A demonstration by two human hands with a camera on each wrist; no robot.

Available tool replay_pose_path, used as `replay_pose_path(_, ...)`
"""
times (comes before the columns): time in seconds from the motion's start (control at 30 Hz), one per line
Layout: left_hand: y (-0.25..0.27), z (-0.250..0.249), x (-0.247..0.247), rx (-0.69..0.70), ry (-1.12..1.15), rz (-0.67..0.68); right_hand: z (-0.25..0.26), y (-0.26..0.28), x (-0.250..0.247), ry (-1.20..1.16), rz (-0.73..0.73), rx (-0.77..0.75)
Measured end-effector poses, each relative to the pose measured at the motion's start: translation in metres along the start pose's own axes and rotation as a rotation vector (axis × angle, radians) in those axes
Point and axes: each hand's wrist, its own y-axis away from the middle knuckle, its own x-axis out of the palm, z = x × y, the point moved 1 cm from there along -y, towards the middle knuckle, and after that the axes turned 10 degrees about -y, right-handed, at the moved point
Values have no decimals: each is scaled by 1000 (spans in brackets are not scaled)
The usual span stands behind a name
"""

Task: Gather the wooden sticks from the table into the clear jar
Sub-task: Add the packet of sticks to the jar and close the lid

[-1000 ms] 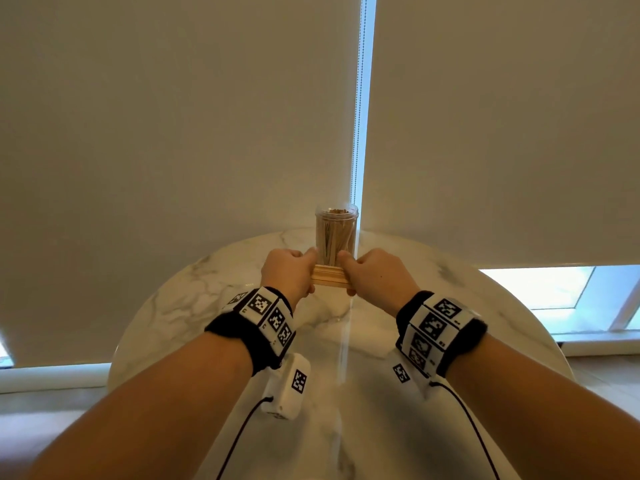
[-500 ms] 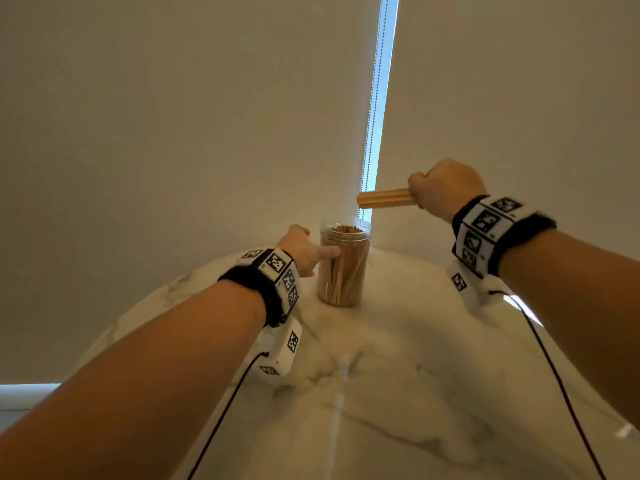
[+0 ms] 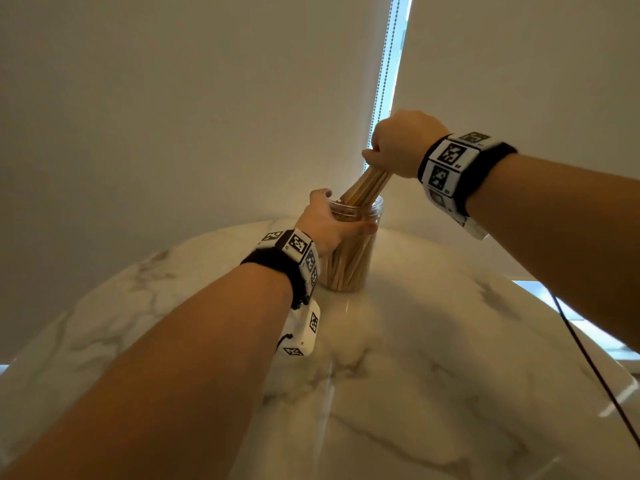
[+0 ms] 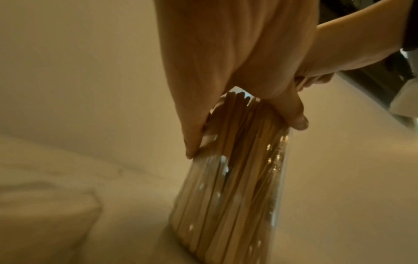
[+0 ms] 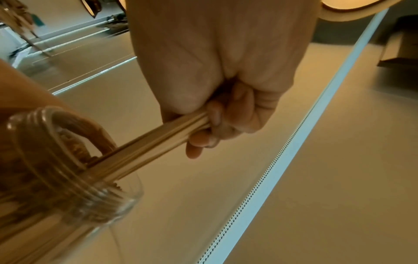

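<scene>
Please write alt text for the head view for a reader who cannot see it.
The right hand lowers a bundle of wooden sticks into a clear jar already packed with sticks, while the left hand grips the jar on a white marble table.

upper ends of pale wooden sticks: buried in right hand | clear plastic jar: blurred, cut by edge

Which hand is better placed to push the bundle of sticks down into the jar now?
Right hand: it grips the bundle, tips already inside the jar; left hand holds that jar.
</scene>
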Motion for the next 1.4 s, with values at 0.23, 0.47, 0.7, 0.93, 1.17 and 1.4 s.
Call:
replay_pose_path(0.23,-2,4,1,7,38,17,13,-14,-6,-36,120,-42)
replay_pose_path(0.47,-3,8,1,13,24,4,25,-14,-3,-1,208,-67)
replay_pose_path(0.7,-4,9,0,16,-3,3,50,-6,25,-32,238,-64)
replay_pose_path(0.93,-4,11,2,26,31,1,32,-9,22,-351,372,78)
replay_pose_path(1.17,-2,9,2,3,42,12,37,4,30,-403,341,62)
replay_pose_path(1.4,1,4,2,-17,80,15,52,24,30,-233,267,100)
